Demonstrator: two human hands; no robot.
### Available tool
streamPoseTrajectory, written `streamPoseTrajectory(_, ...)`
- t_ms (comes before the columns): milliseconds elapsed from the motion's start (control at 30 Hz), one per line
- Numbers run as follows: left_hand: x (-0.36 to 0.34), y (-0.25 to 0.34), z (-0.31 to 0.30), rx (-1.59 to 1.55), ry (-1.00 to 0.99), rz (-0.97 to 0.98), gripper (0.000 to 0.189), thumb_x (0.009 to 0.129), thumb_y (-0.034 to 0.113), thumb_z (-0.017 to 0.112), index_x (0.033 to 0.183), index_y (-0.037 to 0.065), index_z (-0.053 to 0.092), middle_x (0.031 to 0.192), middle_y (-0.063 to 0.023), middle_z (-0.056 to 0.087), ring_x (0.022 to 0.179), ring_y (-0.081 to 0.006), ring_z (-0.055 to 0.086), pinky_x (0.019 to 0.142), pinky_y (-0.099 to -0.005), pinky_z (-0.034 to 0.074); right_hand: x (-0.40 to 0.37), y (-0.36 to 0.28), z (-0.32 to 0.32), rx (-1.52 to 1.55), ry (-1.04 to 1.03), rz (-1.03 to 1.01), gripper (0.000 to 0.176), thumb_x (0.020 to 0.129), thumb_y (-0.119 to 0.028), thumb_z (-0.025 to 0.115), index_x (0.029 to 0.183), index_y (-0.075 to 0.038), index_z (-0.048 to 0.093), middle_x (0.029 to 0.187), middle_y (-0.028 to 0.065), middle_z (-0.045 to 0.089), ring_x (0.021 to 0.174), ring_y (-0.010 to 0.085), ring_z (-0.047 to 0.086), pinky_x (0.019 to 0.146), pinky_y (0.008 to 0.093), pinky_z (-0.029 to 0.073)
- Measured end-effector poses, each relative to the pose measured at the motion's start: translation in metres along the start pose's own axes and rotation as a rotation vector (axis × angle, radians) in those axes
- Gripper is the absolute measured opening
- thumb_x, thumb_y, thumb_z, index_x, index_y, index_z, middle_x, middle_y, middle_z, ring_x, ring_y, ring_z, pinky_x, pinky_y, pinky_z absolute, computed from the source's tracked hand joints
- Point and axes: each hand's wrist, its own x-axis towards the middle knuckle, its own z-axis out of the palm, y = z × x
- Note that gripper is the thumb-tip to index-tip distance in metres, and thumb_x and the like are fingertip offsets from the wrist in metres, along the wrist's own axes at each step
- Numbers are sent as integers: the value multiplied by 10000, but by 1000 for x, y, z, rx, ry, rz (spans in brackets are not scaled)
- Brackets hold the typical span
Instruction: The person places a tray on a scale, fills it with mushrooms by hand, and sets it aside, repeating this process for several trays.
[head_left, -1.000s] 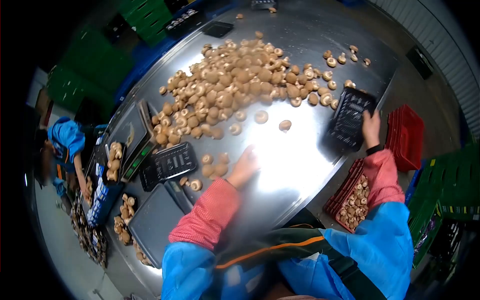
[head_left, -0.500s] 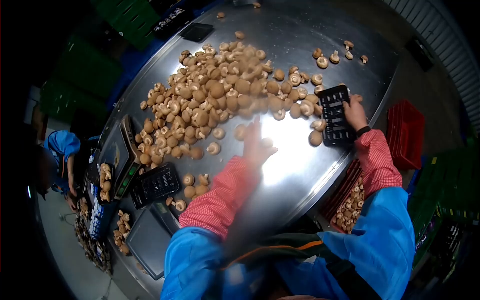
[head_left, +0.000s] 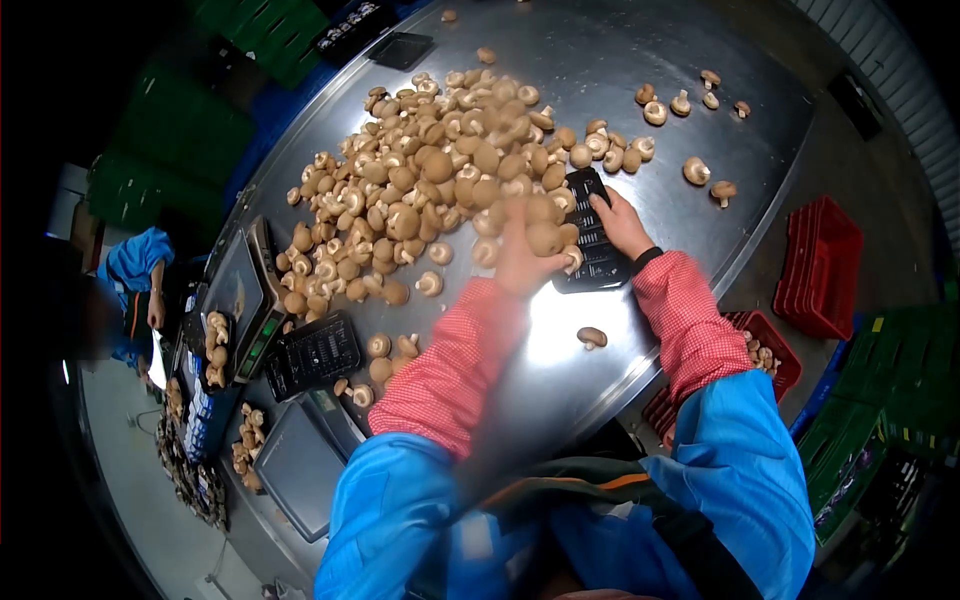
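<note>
My right hand point(head_left: 624, 228) grips the right side of a black plastic tray point(head_left: 597, 262), thumb on its upper face. The tray stands tilted on the steel table, its left side against the heap of brown mushrooms point(head_left: 400, 200). My left hand point(head_left: 520, 258) is at the heap's near edge, just left of the tray. Its fingers point away from me and the thumb is spread towards the tray, with mushrooms point(head_left: 545, 238) lying at the gap between them. A blur covers part of this hand. One loose mushroom point(head_left: 592, 338) lies nearer to me.
At the left are a scale point(head_left: 262, 300) with a green display, another black tray point(head_left: 314, 355) and a grey flat plate point(head_left: 305, 470). Several mushrooms point(head_left: 681, 103) lie scattered at the far right. Red crates point(head_left: 820, 265) stand beyond the table. A co-worker point(head_left: 135, 275) stands far left.
My right hand has brought the black tray leftward against the heap, leaving two mushrooms apart on the right and one nearer me. My left hand has moved slightly up and right among the mushrooms.
</note>
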Motion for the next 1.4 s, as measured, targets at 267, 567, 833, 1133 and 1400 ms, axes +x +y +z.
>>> streamPoseTrajectory(267, -61, 77, 7, 556, 66, -2, 1123, 574, 206, 901, 1497, 109, 268, 1346, -219, 396, 1264, -396, 429, 1045, -440, 415, -69, -11, 55, 515, 128, 119, 383, 1044, -312, 442, 1189, 14, 580, 977, 82, 650, 869, 161, 597, 794, 301, 486)
streamPoseTrajectory(567, -139, 90, -21, 765, 39, 42, 1080, 584, 306, 867, 1483, 81, 312, 1488, -278, 300, 1304, -444, 422, 1048, -467, 416, -156, -68, 94, 878, 78, 280, 442, 1063, -353, 366, 1318, -6, 463, 1206, 110, 573, 1078, 183, 581, 927, 312, 483)
streamPoseTrajectory(833, -176, 50, -93, 4, 315, -349, 661, 913, 371, 633, 1418, 0, 420, 1264, -209, 587, 1164, -289, 563, 988, -373, 430, -207, -75, 135, 831, 12, 231, 467, 1064, -362, 378, 1329, 11, 469, 1237, 109, 554, 1130, 180, 531, 991, 312, 420)
streamPoseTrajectory(1133, -228, 44, -114, 123, 354, -420, 514, 918, 363, 641, 1249, -25, 581, 1095, -164, 664, 978, -226, 624, 841, -346, 490, -269, -148, 118, -213, -35, 69, 465, 965, -340, 565, 1297, -22, 491, 973, 183, 576, 908, 323, 579, 810, 399, 469)
streamPoseTrajectory(1400, -244, 37, -106, -5, 237, -400, 565, 914, 348, 652, 1326, -15, 516, 1086, -158, 631, 979, -213, 596, 817, -346, 491, -328, -146, 118, -513, -203, -377, 543, 688, -272, 815, 1127, -29, 610, 982, 132, 559, 957, 325, 551, 839, 425, 456)
